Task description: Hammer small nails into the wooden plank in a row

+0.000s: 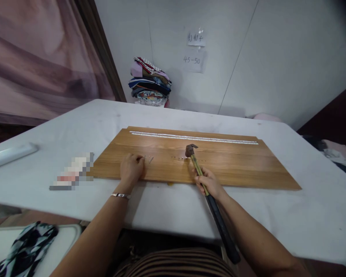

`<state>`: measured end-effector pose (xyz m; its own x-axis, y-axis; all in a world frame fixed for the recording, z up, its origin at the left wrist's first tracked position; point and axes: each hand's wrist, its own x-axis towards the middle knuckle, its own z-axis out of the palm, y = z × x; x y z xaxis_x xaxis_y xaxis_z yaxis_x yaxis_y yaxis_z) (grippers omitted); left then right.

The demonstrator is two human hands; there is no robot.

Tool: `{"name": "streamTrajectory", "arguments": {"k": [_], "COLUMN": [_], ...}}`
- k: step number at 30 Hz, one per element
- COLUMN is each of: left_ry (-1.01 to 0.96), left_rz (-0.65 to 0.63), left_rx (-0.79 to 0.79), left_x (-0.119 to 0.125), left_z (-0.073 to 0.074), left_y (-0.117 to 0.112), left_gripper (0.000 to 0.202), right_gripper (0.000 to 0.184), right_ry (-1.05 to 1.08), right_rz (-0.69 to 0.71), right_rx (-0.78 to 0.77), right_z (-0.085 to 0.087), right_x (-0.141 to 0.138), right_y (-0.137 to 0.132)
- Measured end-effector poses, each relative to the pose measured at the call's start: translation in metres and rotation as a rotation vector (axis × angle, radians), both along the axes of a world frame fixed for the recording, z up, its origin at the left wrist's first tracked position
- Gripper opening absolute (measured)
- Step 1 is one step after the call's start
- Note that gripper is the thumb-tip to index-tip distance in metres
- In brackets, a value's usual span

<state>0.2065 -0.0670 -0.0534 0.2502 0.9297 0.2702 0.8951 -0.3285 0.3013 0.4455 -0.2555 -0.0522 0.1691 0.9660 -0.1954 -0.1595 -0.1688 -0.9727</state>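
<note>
A long wooden board (pixel 236 165) lies on the white table (pixel 305 215). My right hand (pixel 208 183) is closed round the handle of a hammer (pixel 203 181), whose dark head rests on the board beside a short row of small nails (pixel 179 157). My left hand (pixel 131 168) rests on the board's near edge with its fingers curled next to a few loose nails (pixel 149 158); what the fingers pinch is too small to make out. A bracelet sits on my left wrist.
A thin white strip (pixel 194 137) runs along the board's far side. A blurred-out item (pixel 73 172) and a white tube (pixel 10 154) lie at the left. Folded cloths (pixel 150 82) are stacked by the wall. A patterned cloth (pixel 20 250) lies on a chair.
</note>
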Motion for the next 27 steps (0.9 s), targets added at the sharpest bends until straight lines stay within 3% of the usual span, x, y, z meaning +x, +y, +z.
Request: {"name": "streamTrajectory", "arguments": {"k": [9,18,27], "left_ry": [0.035,0.134,0.148], "left_rz": [-0.010,-0.008,-0.005], "left_rx": [-0.002,-0.014,-0.052], "left_x": [-0.002,0.001,0.000], "left_z": [0.001,0.012,0.012], "left_y": [0.000,-0.011,-0.010], "left_gripper": [0.035,0.037,0.035], "right_gripper": [0.030,0.030,0.030], "right_ry": [0.000,0.004,-0.004], "right_rz": [-0.011,-0.004,0.002], "right_rx": [-0.018,-0.021,-0.032], "right_z": [-0.001,0.000,0.003], "right_x": [0.000,-0.001,-0.002], "right_y": [0.000,0.000,-0.001]}}
